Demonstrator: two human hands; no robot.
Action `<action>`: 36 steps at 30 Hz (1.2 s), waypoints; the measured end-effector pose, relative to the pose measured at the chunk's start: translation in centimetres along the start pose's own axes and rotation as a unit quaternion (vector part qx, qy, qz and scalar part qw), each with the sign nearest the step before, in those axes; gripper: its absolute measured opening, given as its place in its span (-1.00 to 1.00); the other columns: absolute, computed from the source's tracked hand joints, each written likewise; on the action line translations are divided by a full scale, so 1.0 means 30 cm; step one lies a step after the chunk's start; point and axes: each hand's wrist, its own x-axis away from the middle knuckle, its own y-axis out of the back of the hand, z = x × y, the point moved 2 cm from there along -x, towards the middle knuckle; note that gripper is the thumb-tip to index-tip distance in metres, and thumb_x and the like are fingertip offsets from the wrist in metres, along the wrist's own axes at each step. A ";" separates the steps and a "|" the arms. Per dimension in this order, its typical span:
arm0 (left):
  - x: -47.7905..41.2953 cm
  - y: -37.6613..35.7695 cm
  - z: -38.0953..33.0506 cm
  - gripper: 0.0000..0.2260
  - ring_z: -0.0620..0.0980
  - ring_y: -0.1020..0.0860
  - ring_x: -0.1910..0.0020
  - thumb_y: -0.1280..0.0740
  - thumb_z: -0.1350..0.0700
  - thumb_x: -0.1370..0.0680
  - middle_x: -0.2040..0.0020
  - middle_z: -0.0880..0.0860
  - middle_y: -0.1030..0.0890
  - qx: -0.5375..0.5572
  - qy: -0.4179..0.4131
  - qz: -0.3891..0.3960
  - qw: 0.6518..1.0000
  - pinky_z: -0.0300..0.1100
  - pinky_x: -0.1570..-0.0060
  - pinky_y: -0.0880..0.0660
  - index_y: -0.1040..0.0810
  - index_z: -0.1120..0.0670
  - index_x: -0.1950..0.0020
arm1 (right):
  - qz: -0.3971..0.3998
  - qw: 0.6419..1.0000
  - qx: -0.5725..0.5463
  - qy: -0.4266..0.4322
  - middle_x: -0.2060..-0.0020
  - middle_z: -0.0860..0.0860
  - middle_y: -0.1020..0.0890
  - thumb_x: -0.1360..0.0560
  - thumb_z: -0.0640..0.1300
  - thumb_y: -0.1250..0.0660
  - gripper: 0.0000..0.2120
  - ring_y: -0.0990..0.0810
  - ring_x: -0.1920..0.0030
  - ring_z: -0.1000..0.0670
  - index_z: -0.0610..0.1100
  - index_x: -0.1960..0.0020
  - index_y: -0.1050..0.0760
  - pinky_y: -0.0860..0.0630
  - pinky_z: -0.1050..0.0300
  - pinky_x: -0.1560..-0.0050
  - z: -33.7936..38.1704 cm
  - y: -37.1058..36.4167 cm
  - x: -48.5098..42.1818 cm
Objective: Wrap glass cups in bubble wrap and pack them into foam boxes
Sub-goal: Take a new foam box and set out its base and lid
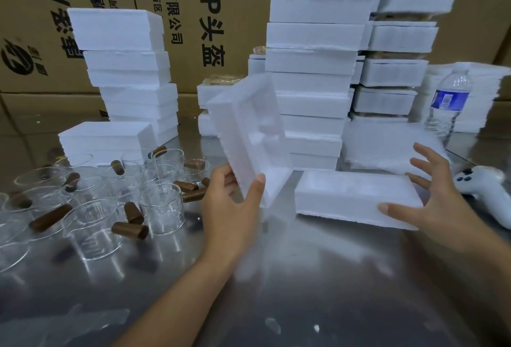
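My left hand (pixel 235 203) grips the lower end of a white foam box half (pixel 249 131), which is tilted upright with its hollow facing right. A second foam box half (pixel 356 197) lies flat on the metal table, hollow side up. My right hand (pixel 425 194) is spread around its right end, thumb touching the front edge, fingers straight. Several glass cups with brown wooden handles (pixel 154 203) stand clustered at the left. A pile of bubble wrap sheets (pixel 387 145) lies behind the flat box.
Tall stacks of closed foam boxes (pixel 312 84) fill the back centre, with more at back left (pixel 130 70). A water bottle (pixel 448 103) stands at right, a white game controller (pixel 486 192) beside my right hand. Cardboard cartons (pixel 193 1) form the backdrop.
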 end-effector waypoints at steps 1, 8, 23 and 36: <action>-0.004 0.001 0.003 -0.78 -0.25 -0.60 0.04 -0.45 0.04 -0.45 0.02 -0.17 -0.62 0.008 0.012 -0.004 1.000 -0.31 0.05 -0.51 -0.47 -0.18 0.02 | 0.000 1.000 -0.008 -0.007 -0.35 0.15 -0.22 -0.04 0.07 -0.51 -0.07 -0.29 -0.30 0.12 0.53 -0.21 -0.08 -0.27 0.09 -0.24 -0.007 0.007 -0.002; 0.011 0.000 0.003 -0.77 -0.43 -0.57 0.25 -0.47 0.10 -0.43 0.10 -0.17 -0.58 0.020 0.063 -0.016 0.998 -0.52 0.32 -0.42 -0.44 -0.08 0.05 | 0.048 0.996 0.000 -0.077 -0.47 0.03 -0.21 -0.04 0.08 -0.52 -0.03 -0.20 -0.43 0.06 0.39 -0.33 -0.11 -0.24 0.06 -0.32 -0.055 0.029 0.000; 0.059 -0.044 0.000 -0.68 -0.03 -0.66 0.01 -0.47 0.16 -0.44 -0.03 0.05 -0.68 0.174 0.240 0.102 0.949 -0.26 0.13 -0.58 -0.51 0.09 -0.15 | 0.000 0.887 0.353 0.298 -0.23 -0.04 -0.53 -0.34 0.02 -0.50 -0.38 -0.44 -0.31 -0.09 -0.09 -0.33 -0.39 -0.22 -0.18 -0.36 0.156 -0.350 0.083; -0.008 0.015 -0.021 -0.82 -0.08 -0.51 -0.01 -0.36 0.25 -0.48 0.01 -0.04 -0.56 -0.259 -0.142 0.120 0.948 -0.33 -0.02 -0.35 -0.49 0.01 0.00 | -0.035 0.943 0.268 0.193 -0.08 -0.04 -0.57 -0.50 0.04 -0.29 -0.70 -0.44 -0.21 -0.06 -0.15 -0.09 -0.52 -0.28 0.08 -0.22 0.115 -0.291 0.058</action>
